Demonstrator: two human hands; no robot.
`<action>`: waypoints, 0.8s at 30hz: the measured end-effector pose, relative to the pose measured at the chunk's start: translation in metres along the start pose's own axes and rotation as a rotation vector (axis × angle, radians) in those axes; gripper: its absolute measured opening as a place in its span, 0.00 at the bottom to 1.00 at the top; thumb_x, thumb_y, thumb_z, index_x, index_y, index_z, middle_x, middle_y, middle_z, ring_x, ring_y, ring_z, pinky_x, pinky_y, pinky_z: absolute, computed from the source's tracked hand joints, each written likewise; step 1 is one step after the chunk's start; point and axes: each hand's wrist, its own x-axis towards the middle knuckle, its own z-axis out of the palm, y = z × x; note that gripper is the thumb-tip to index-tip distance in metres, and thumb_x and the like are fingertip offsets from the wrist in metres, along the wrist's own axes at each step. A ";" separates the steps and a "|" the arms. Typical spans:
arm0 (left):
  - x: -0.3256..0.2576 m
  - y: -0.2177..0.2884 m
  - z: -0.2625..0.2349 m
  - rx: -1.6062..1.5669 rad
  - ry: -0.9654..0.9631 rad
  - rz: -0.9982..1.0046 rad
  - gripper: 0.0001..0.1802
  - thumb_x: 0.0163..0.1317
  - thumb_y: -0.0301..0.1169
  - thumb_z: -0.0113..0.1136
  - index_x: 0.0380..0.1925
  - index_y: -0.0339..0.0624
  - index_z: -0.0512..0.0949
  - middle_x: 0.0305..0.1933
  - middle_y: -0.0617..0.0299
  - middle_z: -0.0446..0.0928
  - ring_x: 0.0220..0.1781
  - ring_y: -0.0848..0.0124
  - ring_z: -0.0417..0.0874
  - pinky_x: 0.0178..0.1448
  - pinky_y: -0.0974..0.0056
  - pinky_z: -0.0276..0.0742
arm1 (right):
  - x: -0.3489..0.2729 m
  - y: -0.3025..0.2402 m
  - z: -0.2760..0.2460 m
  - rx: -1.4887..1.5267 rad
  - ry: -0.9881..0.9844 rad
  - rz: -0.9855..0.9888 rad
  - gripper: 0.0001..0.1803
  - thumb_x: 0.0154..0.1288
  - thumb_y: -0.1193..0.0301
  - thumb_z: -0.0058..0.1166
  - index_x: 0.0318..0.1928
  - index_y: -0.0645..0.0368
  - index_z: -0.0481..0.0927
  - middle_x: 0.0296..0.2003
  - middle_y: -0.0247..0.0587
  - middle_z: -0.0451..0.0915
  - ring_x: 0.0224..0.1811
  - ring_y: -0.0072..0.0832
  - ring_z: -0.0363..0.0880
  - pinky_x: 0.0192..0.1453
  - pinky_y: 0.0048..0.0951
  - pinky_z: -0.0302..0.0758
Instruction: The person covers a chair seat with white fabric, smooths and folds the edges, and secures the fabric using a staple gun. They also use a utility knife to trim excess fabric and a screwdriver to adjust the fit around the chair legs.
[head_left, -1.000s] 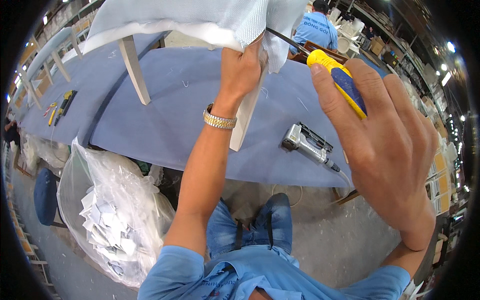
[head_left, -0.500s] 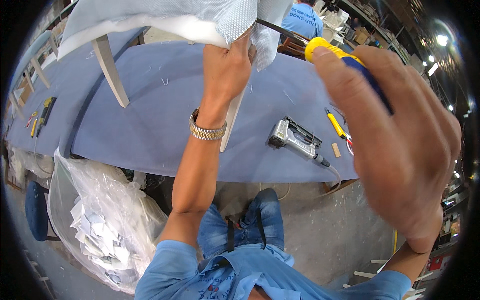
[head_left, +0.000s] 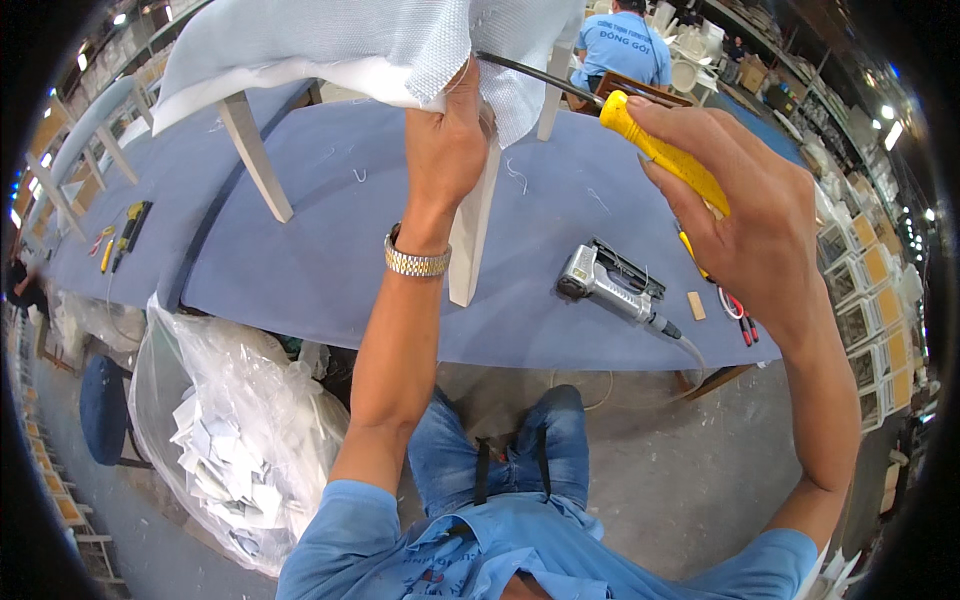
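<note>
The chair [head_left: 300, 45] stands legs-down on the blue table [head_left: 330, 270]. The left hand [head_left: 442, 160] grips its pale fabric [head_left: 440, 60] above one leg [head_left: 470, 240]. The right hand [head_left: 760, 205] is closed around the yellow-handled tool [head_left: 668, 160], its shaft [head_left: 540, 75] reaching that fabric. A staple gun [head_left: 608, 288] lies right of the leg.

**Hands and tools, counted:** one left hand [head_left: 443, 160], one right hand [head_left: 755, 200] — one held tool [head_left: 620, 116], one wristwatch [head_left: 417, 263], one silver staple gun [head_left: 606, 287], one scrap-filled bag [head_left: 222, 350].
</note>
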 end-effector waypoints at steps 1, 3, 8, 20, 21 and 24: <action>0.000 0.003 0.001 -0.002 0.006 -0.008 0.19 0.80 0.41 0.48 0.35 0.38 0.75 0.18 0.73 0.66 0.19 0.85 0.64 0.22 0.72 0.57 | -0.002 0.004 0.003 0.019 0.023 -0.016 0.20 0.61 0.77 0.65 0.55 0.56 0.83 0.47 0.46 0.87 0.44 0.39 0.88 0.48 0.30 0.82; -0.002 0.007 0.000 -0.001 -0.003 -0.070 0.20 0.79 0.43 0.50 0.34 0.38 0.75 0.18 0.72 0.67 0.19 0.84 0.65 0.22 0.72 0.59 | -0.004 0.010 0.003 0.134 -0.029 0.089 0.20 0.62 0.76 0.64 0.56 0.57 0.83 0.48 0.46 0.87 0.46 0.37 0.88 0.52 0.30 0.81; 0.000 0.011 -0.001 0.069 0.040 -0.077 0.23 0.79 0.46 0.48 0.32 0.39 0.76 0.20 0.69 0.69 0.21 0.81 0.67 0.25 0.69 0.63 | -0.011 0.025 0.013 0.374 -0.020 0.174 0.20 0.64 0.76 0.62 0.57 0.58 0.83 0.50 0.46 0.87 0.49 0.33 0.87 0.56 0.30 0.79; 0.002 0.003 -0.004 0.187 0.005 -0.057 0.26 0.81 0.48 0.41 0.44 0.35 0.78 0.34 0.68 0.73 0.33 0.78 0.69 0.38 0.69 0.68 | -0.021 0.023 0.034 0.149 0.203 -0.004 0.22 0.62 0.72 0.64 0.58 0.51 0.81 0.38 0.39 0.85 0.34 0.40 0.83 0.37 0.37 0.78; 0.002 0.000 -0.006 0.171 0.006 -0.042 0.26 0.81 0.48 0.41 0.45 0.35 0.77 0.35 0.69 0.73 0.34 0.78 0.69 0.39 0.69 0.69 | -0.021 0.023 0.039 0.131 0.232 -0.007 0.21 0.64 0.71 0.63 0.58 0.52 0.80 0.36 0.40 0.84 0.32 0.40 0.82 0.36 0.36 0.77; 0.003 -0.008 -0.004 0.167 0.054 0.028 0.26 0.81 0.48 0.41 0.46 0.34 0.77 0.35 0.69 0.73 0.34 0.80 0.68 0.39 0.71 0.69 | -0.020 0.025 0.042 0.331 0.111 0.151 0.15 0.70 0.66 0.57 0.54 0.55 0.80 0.32 0.40 0.83 0.28 0.36 0.81 0.32 0.33 0.73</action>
